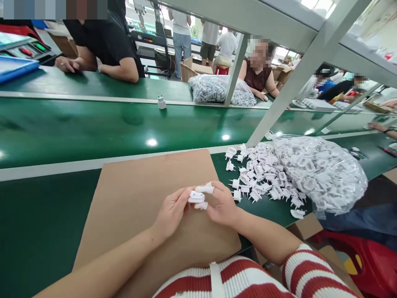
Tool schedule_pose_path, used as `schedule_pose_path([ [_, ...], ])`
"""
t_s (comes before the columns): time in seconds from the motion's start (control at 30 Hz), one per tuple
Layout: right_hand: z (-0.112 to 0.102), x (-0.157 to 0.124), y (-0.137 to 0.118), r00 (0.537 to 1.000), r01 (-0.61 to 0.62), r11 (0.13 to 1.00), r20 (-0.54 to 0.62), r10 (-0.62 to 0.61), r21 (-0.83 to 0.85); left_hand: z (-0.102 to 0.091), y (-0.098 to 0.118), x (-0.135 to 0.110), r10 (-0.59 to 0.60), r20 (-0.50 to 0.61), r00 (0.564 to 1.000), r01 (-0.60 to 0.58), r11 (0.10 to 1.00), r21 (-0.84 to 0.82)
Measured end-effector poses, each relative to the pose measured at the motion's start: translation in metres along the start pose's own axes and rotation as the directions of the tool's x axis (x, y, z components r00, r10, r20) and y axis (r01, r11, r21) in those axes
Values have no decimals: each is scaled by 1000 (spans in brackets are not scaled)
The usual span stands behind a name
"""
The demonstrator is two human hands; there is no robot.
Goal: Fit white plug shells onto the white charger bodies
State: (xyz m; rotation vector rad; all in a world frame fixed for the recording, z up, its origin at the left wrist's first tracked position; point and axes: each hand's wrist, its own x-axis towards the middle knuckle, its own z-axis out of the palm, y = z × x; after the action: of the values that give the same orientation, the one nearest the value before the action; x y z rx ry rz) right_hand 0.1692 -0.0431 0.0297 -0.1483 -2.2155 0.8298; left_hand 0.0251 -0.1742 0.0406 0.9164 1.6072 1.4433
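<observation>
So, left hand [170, 213]: pinched nearly closed, thumb and fingers on the left end of a small white plug piece [196, 198].
Right hand [223, 205]: half curled with a gap inside the curl, tips on that same piece's right end, white finger covers [206, 189] on them.
Plug piece: up between my two hands, over the cardboard sheet [133, 194], oval face showing with a couple of little dots on it.
Pile: loads of loose white plugs [263, 174] on the green bench [40, 219], just right of the cardboard.
Big bag: clear plastic bag [322, 169] stuffed with white parts, right up against the pile.
Across from me: one lone plug [161, 102] standing prongs up, another full bag [209, 89] further right, and a co-worker in a black shirt [104, 45] leaning on the far bench.
</observation>
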Motion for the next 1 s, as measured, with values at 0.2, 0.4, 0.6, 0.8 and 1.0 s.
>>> schedule_pose_path([
  [0.2, 3, -3, 6, 998, 40, 996, 60, -36, -75, 1, -4, 4, -70, 4, 998, 70, 990, -123],
  [0.4, 1, 0, 8, 994, 93, 994, 69, -89, -62, -1, -16, 14, -222, 62, 973, 230, 943, -240],
  [0.6, -6, 12, 5, 963, -258, 955, -46, 267, 149, -9, -27, 18, -2, 16, 1000, 6, 977, -213],
  [0.8, -10, 20, 18, 889, -457, 860, 94, 447, 228, -10, -30, 22, 38, 109, 993, -22, 989, -145],
  [1.0, -36, 28, 46, 858, -438, 802, 77, 508, -406, -8, -35, 28, -82, -9, 997, 80, 985, -153],
])
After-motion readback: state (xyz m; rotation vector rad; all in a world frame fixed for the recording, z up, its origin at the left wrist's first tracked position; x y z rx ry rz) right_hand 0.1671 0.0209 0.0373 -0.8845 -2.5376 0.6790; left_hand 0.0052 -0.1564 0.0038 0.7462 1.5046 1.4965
